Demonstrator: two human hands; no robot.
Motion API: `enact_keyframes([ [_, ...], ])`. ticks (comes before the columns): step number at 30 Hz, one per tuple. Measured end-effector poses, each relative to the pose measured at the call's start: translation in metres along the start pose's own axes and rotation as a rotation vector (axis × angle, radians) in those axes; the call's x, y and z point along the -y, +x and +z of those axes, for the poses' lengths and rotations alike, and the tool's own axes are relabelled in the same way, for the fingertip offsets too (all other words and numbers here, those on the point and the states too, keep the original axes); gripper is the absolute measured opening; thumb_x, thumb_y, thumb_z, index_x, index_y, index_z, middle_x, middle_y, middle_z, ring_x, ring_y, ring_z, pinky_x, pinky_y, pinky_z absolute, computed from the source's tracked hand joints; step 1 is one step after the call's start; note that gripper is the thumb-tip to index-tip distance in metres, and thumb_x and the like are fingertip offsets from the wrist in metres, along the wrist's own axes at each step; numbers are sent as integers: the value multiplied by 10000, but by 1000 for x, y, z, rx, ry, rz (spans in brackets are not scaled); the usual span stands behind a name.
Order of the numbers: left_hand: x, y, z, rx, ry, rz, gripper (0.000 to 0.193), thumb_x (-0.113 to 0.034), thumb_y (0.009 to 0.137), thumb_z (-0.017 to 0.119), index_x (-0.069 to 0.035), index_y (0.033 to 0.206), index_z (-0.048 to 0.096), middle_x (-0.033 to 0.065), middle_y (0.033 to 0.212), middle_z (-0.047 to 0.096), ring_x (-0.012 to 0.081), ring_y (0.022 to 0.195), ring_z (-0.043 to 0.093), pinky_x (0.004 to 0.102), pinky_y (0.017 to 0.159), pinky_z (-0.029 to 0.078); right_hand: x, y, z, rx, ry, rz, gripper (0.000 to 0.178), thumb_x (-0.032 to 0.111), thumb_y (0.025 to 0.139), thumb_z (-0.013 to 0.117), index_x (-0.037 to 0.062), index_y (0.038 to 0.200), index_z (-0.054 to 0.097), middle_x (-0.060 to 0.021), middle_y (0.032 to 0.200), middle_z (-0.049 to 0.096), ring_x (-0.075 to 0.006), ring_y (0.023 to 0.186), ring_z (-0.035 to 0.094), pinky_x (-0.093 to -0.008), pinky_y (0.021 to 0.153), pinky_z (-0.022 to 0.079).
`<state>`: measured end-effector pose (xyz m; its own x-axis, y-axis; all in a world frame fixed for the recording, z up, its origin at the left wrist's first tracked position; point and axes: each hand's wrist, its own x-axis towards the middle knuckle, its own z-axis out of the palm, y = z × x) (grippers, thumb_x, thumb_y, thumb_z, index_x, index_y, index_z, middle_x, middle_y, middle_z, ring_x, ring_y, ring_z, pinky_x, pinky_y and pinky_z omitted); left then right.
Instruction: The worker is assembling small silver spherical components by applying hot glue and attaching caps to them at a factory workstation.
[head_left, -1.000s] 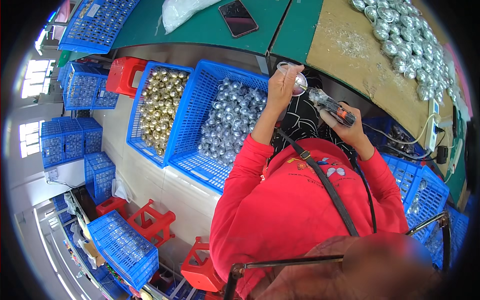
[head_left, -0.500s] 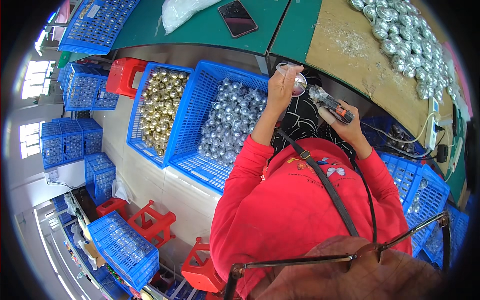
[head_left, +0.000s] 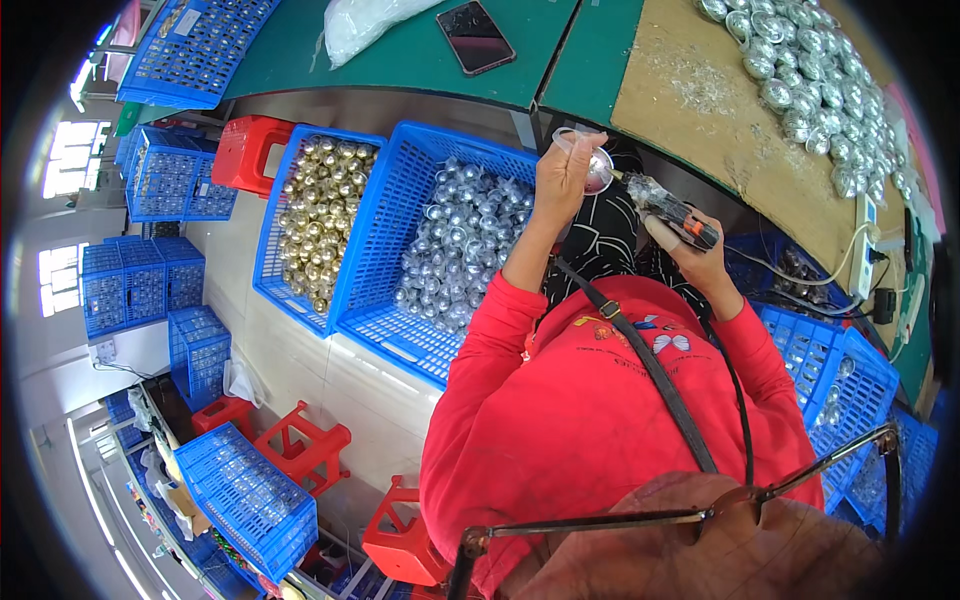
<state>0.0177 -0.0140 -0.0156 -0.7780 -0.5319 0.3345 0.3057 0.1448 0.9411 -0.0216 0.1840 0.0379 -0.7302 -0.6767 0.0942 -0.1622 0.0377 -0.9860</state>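
Observation:
My left hand (head_left: 562, 182) holds up a shiny silver ball (head_left: 599, 172) with a clear plastic strip looped over its top, fingers closed round it. In my right hand (head_left: 698, 258) is what looks like a hot glue gun (head_left: 664, 206), black with an orange part and a clear wrapped front. Its thin tip points at the ball's right side, with a small gap between them. The fingers under the gun are partly hidden. Both hands are above my lap, at the near edge of the work table (head_left: 690, 130).
Left of me stand a blue crate (head_left: 400, 340) of silver balls and another blue crate (head_left: 268, 240) of gold balls. Many silver balls (head_left: 805, 75) lie on the table's far right, near a power strip (head_left: 864, 250). A phone (head_left: 476, 38) rests on the green tabletop. Red stools (head_left: 305, 445) stand behind.
The glue gun has drawn back slightly to the right, its tip coming away from the ball. My left hand and the ball have stayed nearly still.

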Motion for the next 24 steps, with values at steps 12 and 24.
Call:
enact_keyframes([
  [12, 3, -3, 0, -6, -30, -38, 294, -198, 962, 455, 29, 964, 643, 81, 855, 600, 149, 769, 543, 258, 686, 428, -10, -5, -4, 22, -106, 14, 182, 130, 779, 697, -9, 891, 665, 14, 628, 589, -19, 538, 496, -205, 472, 373],
  [24, 0, -2, 1, 3, 22, 30, 286, -181, 961, 454, 37, 960, 639, 79, 856, 600, 148, 769, 543, 257, 696, 429, -7, 2, 0, 10, -139, -69, 185, 117, 781, 697, -7, 914, 664, -6, 745, 644, -21, 622, 510, -194, 547, 408],
])
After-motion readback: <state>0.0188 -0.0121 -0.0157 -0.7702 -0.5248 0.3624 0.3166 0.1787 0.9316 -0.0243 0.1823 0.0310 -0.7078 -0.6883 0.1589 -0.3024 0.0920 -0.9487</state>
